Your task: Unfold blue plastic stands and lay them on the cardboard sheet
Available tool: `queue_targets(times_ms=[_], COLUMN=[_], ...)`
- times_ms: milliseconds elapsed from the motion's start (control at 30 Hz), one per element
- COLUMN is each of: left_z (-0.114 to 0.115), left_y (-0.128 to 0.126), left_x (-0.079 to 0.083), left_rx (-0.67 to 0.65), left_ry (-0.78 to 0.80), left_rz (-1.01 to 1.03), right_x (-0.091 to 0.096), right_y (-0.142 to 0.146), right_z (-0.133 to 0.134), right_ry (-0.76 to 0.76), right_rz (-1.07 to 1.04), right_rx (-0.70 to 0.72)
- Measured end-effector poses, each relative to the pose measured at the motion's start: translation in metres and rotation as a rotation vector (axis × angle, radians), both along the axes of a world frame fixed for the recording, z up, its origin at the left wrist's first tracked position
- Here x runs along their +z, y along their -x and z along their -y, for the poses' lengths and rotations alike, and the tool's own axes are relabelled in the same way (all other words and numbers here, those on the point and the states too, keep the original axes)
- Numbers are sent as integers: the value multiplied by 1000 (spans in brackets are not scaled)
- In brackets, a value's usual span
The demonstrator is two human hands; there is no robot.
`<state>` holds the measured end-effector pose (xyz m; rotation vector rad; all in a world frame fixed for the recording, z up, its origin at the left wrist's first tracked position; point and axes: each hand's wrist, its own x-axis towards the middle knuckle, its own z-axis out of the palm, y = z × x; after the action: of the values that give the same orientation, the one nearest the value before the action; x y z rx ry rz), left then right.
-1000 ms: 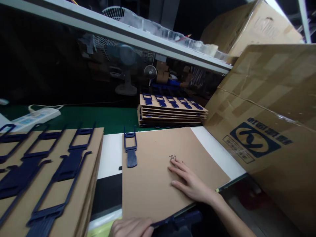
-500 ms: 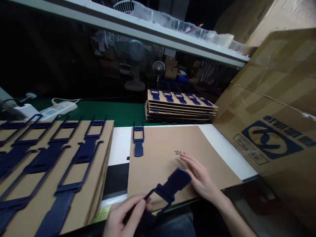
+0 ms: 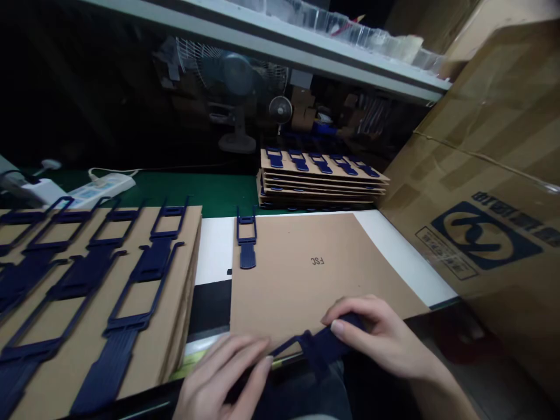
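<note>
A dark blue plastic strap clip [image 3: 312, 344] is held at the near edge of the flat brown cardboard sheet marked FSC [image 3: 306, 280]; the right hand [image 3: 380, 338] is clenched over its broad end, the left hand [image 3: 227, 376] pinches the thin loop end between fingertips. The clip lies across the sheet's front edge, low over the bench [image 3: 210, 251]. One matching blue clip [image 3: 247, 242] is already seated on the sheet's far left edge — a fair guide for alignment. For a clean fit, the clip is best kept square to the edge and flat; the sheet should be steadied so it does not slide. A stack of clipped cardboard sheets [image 3: 100, 291] sits to the left; another stack [image 3: 321, 181] lies beyond.
</note>
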<state>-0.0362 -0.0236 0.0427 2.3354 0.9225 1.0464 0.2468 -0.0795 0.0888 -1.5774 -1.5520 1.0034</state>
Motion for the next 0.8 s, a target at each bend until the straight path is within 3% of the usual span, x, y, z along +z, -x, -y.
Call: queue_targets(times_ms=[67, 133, 233, 400, 600, 700, 800], left_z=[1, 2, 1, -4, -10, -10, -10], left_y=[3, 6, 7, -3, -10, -8, -7], left_x=[1, -1, -14, -39, -52, -54, -55], left_rx=[175, 319, 355, 179, 225, 219, 184], left_ry=[-127, -144, -108, -111, -21, -28, -56], left_rz=[34, 112, 121, 44, -77, -127, -157], right_x=[-10, -23, -40, -53, -71, -74, -68], right_y=[-9, -14, -7, 31, 59, 68, 73], right_z=[3, 6, 6, -9, -21, -24, -24], right_ry=[65, 104, 82, 85, 109, 13, 13], right_rz=[-146, -331, -509, -561, -598, -486, -314], right_rx=[-175, -390, -510, -432, -338, -292, -193])
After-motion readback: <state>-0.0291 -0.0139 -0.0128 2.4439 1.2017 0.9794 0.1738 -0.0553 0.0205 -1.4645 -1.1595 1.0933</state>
